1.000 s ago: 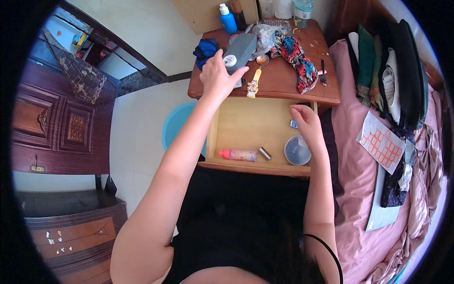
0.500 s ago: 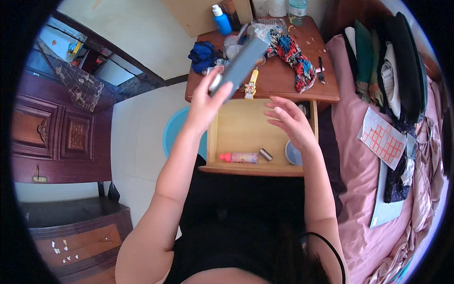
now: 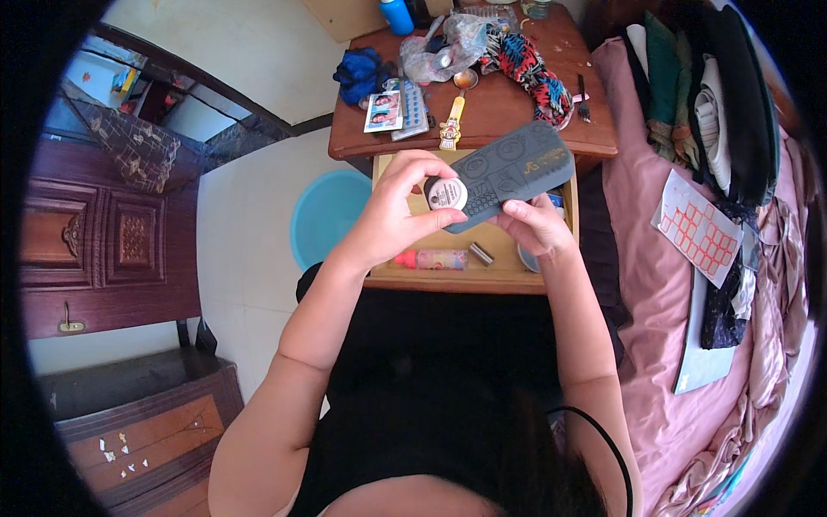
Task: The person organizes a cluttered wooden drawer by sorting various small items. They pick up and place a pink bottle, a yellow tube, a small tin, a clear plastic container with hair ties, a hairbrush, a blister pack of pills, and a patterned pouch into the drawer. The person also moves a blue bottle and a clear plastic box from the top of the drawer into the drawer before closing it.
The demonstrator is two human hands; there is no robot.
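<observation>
Over the open wooden drawer [image 3: 413, 281], a dark grey flat slab with rounded ends and embossed patterns [image 3: 512, 168] is held between my hands. My left hand [image 3: 392, 211] grips its left end and pinches a small round jar with a pale labelled lid [image 3: 447, 194] against it. From below, my right hand [image 3: 541, 228] has its thumb on the slab's near edge; most of its fingers are behind. Lying in the drawer are a pink-capped bottle [image 3: 439, 258], a short metallic cylinder [image 3: 481, 252] and a round container [image 3: 528, 258], partly covered by my right arm.
The brown table [image 3: 577, 142] carries a yellow cartoon-handled spoon [image 3: 451, 125], a photo card [image 3: 382, 112], a blue bunched cloth [image 3: 357, 73], a clear plastic bag [image 3: 422, 62] and a patterned cloth [image 3: 527, 73]. A blue basin [image 3: 319, 215] stands left; a pink-covered bed [image 3: 637, 284] lies right.
My left hand has brought the slab down from above the table and turned its patterned face up. My right hand has come to hold its near edge. The photo card now shows.
</observation>
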